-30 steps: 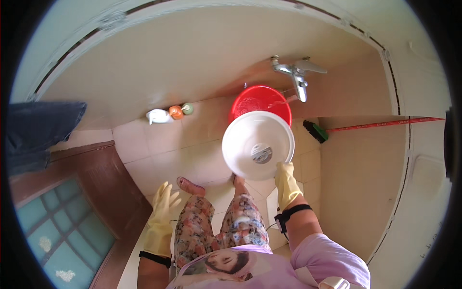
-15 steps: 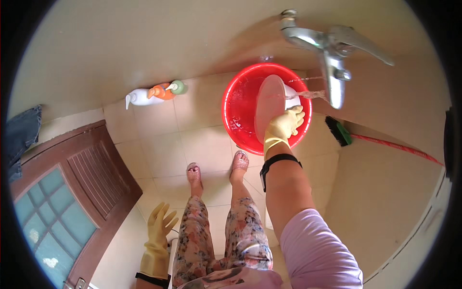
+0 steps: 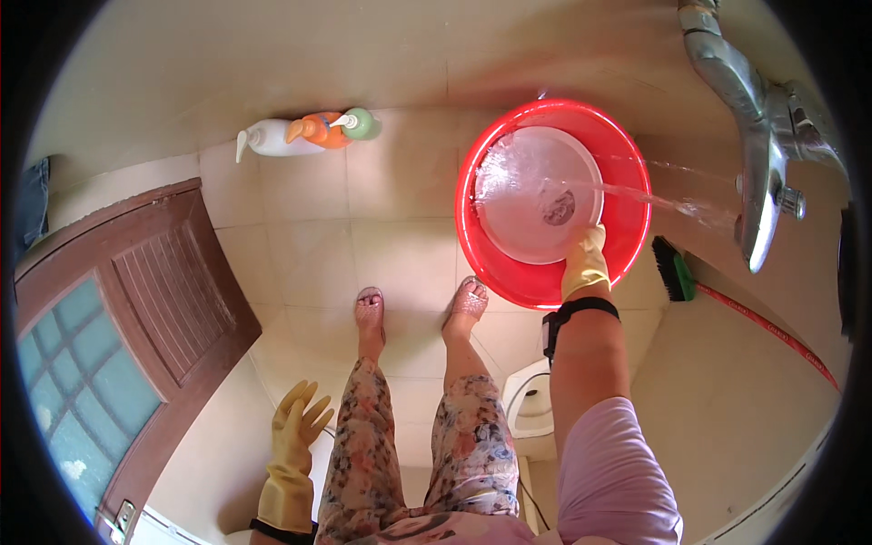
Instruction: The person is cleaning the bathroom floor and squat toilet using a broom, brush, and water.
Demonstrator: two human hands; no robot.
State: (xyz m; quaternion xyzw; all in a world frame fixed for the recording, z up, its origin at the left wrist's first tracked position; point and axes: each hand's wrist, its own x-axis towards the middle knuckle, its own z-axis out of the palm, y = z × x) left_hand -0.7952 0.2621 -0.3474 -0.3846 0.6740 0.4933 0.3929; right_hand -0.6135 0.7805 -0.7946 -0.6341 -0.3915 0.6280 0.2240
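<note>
In the upper right of the frame, the right hand [image 3: 584, 263], in a yellow rubber glove, gripped the lower rim of a white basin [image 3: 538, 202], its fingers closed over the edge. The white basin lay tilted inside a red tub [image 3: 627, 232] on the tiled floor [image 3: 400, 245], and a thin stream of water [image 3: 677, 204] ran from the metal tap [image 3: 758, 182] at the right edge across into it. The left hand [image 3: 298, 427], also gloved in yellow, hung at the lower left with its fingers spread wide, holding nothing and well apart from the tub. Two bare feet stood just below the tub, and a green-headed brush [image 3: 674, 270] with a red handle lay just right of it. Judging from this, the wet rim could slip through the glove if the water's weight built up on the far side, and splash onto the tiles could make footing slick so near the feet. Plastic bottles [image 3: 304, 134] lay by the wall at the upper left.
</note>
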